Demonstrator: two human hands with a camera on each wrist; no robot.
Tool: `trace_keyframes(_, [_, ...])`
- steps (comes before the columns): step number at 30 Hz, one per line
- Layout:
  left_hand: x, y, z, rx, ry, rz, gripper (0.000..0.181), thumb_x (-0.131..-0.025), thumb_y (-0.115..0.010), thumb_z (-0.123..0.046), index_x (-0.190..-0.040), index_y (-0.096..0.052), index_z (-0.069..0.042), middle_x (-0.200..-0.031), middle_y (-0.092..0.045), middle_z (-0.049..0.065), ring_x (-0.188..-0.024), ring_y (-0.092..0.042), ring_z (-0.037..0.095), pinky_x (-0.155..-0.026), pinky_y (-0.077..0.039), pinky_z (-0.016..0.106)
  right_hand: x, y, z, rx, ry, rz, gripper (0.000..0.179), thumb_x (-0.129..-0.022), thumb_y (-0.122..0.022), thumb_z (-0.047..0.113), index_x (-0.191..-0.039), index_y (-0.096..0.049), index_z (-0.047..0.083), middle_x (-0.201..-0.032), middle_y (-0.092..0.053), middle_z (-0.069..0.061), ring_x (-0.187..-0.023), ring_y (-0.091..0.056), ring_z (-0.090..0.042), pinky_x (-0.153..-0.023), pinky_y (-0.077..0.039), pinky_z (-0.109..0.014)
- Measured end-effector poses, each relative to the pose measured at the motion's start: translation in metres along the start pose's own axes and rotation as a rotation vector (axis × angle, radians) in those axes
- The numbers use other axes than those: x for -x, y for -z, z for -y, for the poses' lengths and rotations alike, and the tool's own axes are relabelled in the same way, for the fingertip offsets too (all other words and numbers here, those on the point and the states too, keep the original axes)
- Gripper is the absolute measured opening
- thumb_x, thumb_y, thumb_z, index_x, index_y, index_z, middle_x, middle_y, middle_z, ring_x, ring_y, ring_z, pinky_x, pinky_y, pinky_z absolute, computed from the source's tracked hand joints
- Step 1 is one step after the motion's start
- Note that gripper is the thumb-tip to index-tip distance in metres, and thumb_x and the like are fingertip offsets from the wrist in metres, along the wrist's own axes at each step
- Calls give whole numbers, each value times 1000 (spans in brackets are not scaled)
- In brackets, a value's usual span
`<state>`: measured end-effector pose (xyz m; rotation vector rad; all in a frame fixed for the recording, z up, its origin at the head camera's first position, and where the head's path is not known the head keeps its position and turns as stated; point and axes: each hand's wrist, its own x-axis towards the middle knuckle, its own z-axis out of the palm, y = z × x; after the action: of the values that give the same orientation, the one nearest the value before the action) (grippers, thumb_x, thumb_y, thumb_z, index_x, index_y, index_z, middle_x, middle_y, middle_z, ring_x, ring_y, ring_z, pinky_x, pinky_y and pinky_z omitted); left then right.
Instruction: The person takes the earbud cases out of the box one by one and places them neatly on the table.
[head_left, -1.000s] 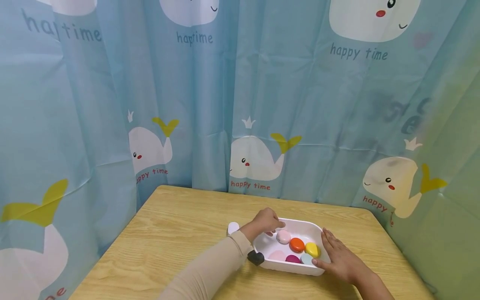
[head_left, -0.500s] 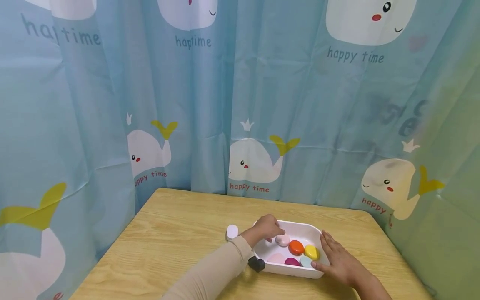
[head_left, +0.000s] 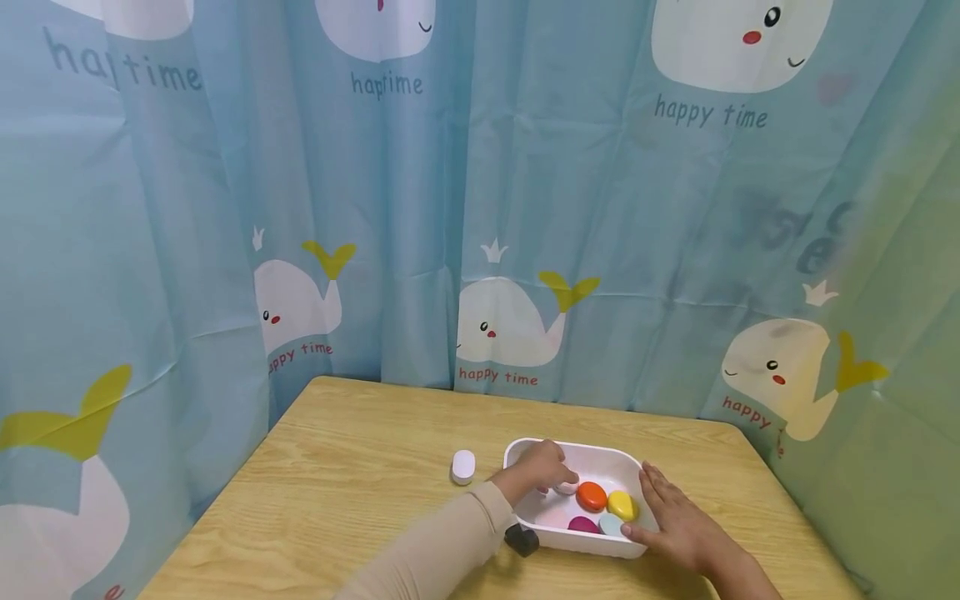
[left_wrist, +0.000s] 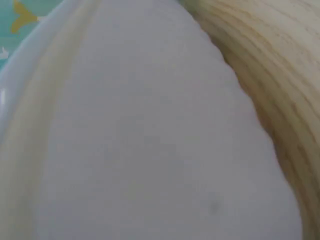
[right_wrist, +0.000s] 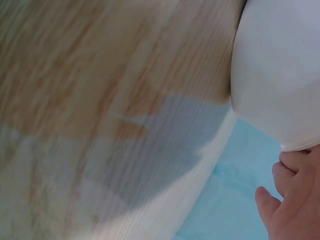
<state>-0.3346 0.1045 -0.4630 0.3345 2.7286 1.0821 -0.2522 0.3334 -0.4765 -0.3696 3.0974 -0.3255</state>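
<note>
Fingers of the left hand (head_left: 546,465) curl down over a pale pink piece (head_left: 567,490) inside a white tray (head_left: 581,542) in the head view — whether they pinch it or merely touch it cannot be told. The right hand (head_left: 684,525) lies with straight fingers against the tray's right end, gripping nothing; keeping that brace steady should help, with the left taking the piece by its sides, clear of the orange piece (head_left: 592,497) just beside it. A yellow piece (head_left: 622,506), pale blue piece (head_left: 611,525) and magenta piece (head_left: 583,525) share the tray, whose near wall partly hides its front row. A white oval object (head_left: 463,467) sits on the desk (head_left: 360,467) to the left. Left wrist: blurred white surface (left_wrist: 150,125) — probably the tray's side — with no fingers visible. Right wrist: cropped fingers at a white edge, blue curtain (right_wrist: 245,170) behind.
</note>
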Motion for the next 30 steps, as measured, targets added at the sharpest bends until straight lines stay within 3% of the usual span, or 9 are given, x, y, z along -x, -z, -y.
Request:
trace_keyframes(4, [5,-3,-2,-66,-7,-13,28,-71,-73,-30,-74,-57,-7,-64,-51,2,-51,-52,17,-44,-43,25,0,1,2,-3,5,1,90,-79,-44,64,-140,-18,3,-146,-10,-15,-130,-13,-37,-98,-15,-60])
trace_keyframes(7, [7,-5,-5,-124,-6,-22,31,-71,-72,-32,-65,-51,-10,-59,-47,2,-50,-52,17,-42,-41,23,0,2,2,-4,6,-2,90,-80,-44,64,-140,-19,3,-146,-10,-15,-130,-13,-37,-98,-15,-60])
trace_keyframes(14, [10,-11,-5,-179,2,-55,33,-68,-72,-31,-62,-49,-8,-61,-45,3,-44,-47,14,-39,-38,21,-1,0,0,-5,8,-2,89,-80,-44,64,-140,-19,3,-146,-10,-13,-131,-13,-35,-98,-16,-59])
trace_keyframes(21, [9,-13,-5,-255,-58,-37,30,-66,-68,-23,-52,-43,-12,-48,-42,-1,-39,-41,12,-37,-32,21,-1,0,-1,0,5,-6,90,-80,-44,64,-140,-18,2,-146,-10,-14,-131,-13,-36,-98,-15,-59])
trace_keyframes(30, [8,-13,1,-219,-28,2,23,-62,-72,-16,-61,-50,-8,-50,-44,1,-42,-41,13,-39,-32,21,-2,-1,0,-9,7,-5,90,-80,-44,64,-140,-19,3,-146,-11,-14,-131,-13,-36,-98,-16,-59])
